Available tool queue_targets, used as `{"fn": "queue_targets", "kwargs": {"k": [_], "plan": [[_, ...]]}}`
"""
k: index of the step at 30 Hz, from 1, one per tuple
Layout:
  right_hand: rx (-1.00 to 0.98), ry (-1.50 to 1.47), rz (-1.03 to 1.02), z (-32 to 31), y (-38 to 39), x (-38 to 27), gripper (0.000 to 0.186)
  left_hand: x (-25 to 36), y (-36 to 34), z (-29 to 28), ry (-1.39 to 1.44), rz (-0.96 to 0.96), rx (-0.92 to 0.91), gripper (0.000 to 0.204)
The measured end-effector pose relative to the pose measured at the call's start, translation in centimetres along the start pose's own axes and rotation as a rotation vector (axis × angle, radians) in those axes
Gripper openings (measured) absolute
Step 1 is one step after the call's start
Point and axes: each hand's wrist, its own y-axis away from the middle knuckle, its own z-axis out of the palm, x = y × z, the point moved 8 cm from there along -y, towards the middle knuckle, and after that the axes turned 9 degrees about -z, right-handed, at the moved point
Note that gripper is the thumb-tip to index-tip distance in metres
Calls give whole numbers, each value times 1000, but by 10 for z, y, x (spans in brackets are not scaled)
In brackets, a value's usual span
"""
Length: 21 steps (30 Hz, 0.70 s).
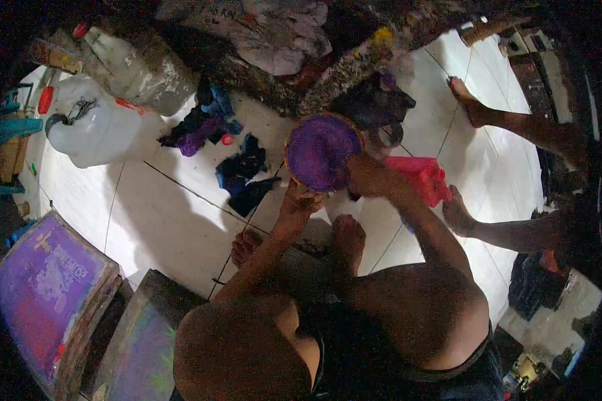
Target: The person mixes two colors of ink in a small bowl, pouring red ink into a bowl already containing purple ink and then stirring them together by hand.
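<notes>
A round tub [324, 150] with a purple inside and an orange-brown rim is held above the floor between my knees. My left hand [302, 202] grips it from below at its near left side, fingers closed around the lower edge. Over the tub's right rim lies my right hand [368, 175], curled in, its fingertips lost in shadow against the purple. Whether it holds a small tool or the rim itself cannot be made out. Just right of that hand a red plastic container [421, 179] sits on the tiles.
Dark rags [244, 170] and a purple-stained cloth [194, 134] lie left of the tub. A translucent jug [100, 127] stands far left. Paint-stained framed screens [57, 281] lean at lower left. Another person's foot [458, 210] is beside the red container. A crusted beam [354, 63] runs behind.
</notes>
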Motion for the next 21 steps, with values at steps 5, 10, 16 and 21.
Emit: {"fn": "queue_targets", "kwargs": {"k": [5, 10, 16, 21], "plan": [[66, -108, -9, 28, 5, 22, 33, 14, 12, 18, 8, 26, 1, 100], [173, -219, -54, -30, -1, -24, 34, 14, 15, 6, 63, -7, 23, 100], [134, -374, 69, -19, 8, -11, 30, 15, 25, 6, -32, 42, -9, 102], [-8, -186, -76, 19, 17, -11, 29, 20, 11, 19, -1, 33, -59, 105]]}}
